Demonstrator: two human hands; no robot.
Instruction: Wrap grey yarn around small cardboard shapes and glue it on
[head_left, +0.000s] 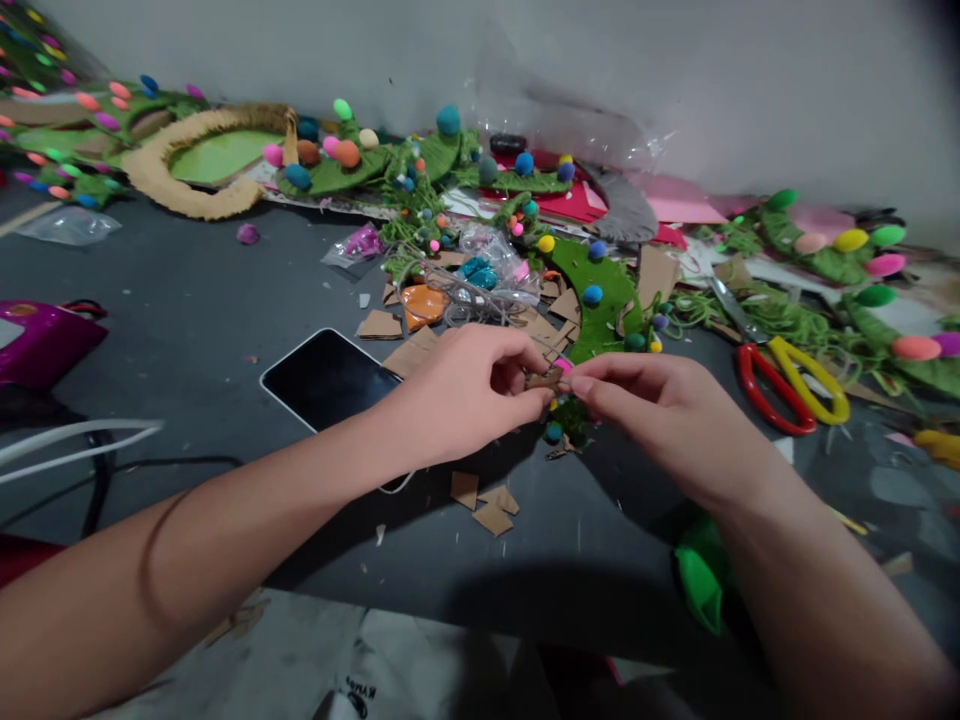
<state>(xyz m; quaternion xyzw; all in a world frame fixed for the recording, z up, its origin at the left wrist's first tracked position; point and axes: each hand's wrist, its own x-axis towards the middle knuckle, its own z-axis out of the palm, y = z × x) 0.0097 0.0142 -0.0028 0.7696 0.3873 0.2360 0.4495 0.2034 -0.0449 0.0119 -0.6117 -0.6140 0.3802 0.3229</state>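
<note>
My left hand (480, 390) pinches a small brown cardboard piece (544, 380) between thumb and fingers. At the piece's right end my right hand (649, 400) has its thumb and forefinger pressed together; what lies between those fingertips is too small to make out. Just behind and beneath the fingertips are a green wrapped curved shape (600, 310) with coloured pompoms and a teal pompom (553, 433). Cardboard scraps (493, 517) lie on the dark table in front of my left hand. A phone (322, 375) with a black screen is partly covered by my left forearm.
Red and yellow scissors (776, 385) rest at the right. A purple device (45, 340) with cables sits at the left. Along the wall lie a tan wrapped ring (180, 150), green pieces with pompoms and plastic bags. Green felt (701, 575) is by my right forearm.
</note>
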